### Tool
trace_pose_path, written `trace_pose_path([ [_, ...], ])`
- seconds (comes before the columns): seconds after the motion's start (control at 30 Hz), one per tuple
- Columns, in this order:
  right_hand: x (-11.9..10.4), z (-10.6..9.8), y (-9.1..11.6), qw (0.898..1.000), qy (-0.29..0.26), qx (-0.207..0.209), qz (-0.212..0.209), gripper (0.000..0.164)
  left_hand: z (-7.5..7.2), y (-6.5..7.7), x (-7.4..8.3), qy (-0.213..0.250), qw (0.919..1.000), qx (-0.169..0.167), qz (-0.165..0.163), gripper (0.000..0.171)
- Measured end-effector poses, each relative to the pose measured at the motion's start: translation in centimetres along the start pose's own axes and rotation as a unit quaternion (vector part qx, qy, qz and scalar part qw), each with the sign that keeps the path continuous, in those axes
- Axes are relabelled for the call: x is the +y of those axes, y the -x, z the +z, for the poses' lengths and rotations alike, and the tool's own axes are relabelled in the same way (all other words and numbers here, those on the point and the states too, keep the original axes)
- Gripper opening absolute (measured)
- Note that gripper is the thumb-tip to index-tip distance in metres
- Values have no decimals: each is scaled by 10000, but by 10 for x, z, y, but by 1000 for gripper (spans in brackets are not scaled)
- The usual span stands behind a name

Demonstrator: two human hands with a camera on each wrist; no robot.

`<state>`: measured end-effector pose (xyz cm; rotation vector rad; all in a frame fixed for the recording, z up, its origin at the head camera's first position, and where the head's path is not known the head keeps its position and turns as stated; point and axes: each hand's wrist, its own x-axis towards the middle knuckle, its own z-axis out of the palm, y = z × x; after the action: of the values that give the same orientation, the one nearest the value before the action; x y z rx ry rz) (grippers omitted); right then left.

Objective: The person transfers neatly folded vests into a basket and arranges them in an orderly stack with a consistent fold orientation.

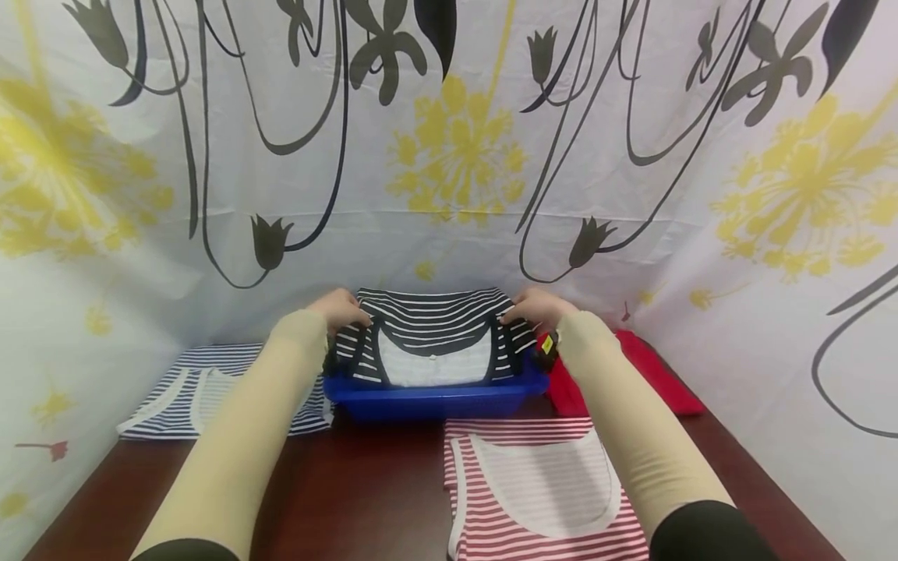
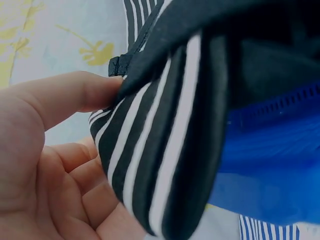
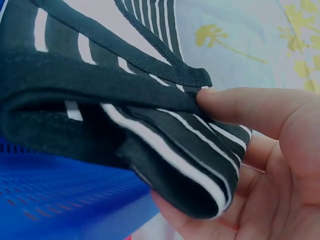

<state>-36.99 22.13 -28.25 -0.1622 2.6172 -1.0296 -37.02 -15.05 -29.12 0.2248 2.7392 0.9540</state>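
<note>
Black-striped top, blue basket, red garment partly behind sleeve

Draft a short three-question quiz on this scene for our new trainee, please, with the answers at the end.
1. What do the left hand and the right hand hold?
2. True or false: the red-and-white striped top lies nearer the wearer than the blue basket.
3. Fill in, from the head view: the plain ___ cloth lies right of the basket.

Key: 1. The black-and-white striped top; 2. True; 3. red.
</note>
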Motion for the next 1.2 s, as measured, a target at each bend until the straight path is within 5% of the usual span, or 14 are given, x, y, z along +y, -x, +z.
trace_pose_path([
  [0.13, -1, 5, -5, 9996, 281, -13, 44, 68, 2, -2, -2, -174, 9998, -98, -30, 35],
  [0.23, -1, 9, -9, 9993, 350, 5, 108, 65, 5, -4, -3, -265, 9994, -194, -44, 32],
  [0.43, -1, 17, -14, 9986, 490, 13, 213, 31, 11, -9, -3, -472, 9984, -298, -88, 39],
  [0.7, 1, 25, -18, 9993, 243, -182, 215, 18, 16, -10, -2, -421, 9981, -398, -215, 23],
  [0.9, 0, 29, -20, 9975, -374, -510, 318, 16, 19, -11, 0, -424, 9978, -386, -337, 78],
  [1.2, 1, 34, -26, 9981, 254, -416, 387, 24, 22, -11, 6, -900, 9938, -550, -341, 75],
])
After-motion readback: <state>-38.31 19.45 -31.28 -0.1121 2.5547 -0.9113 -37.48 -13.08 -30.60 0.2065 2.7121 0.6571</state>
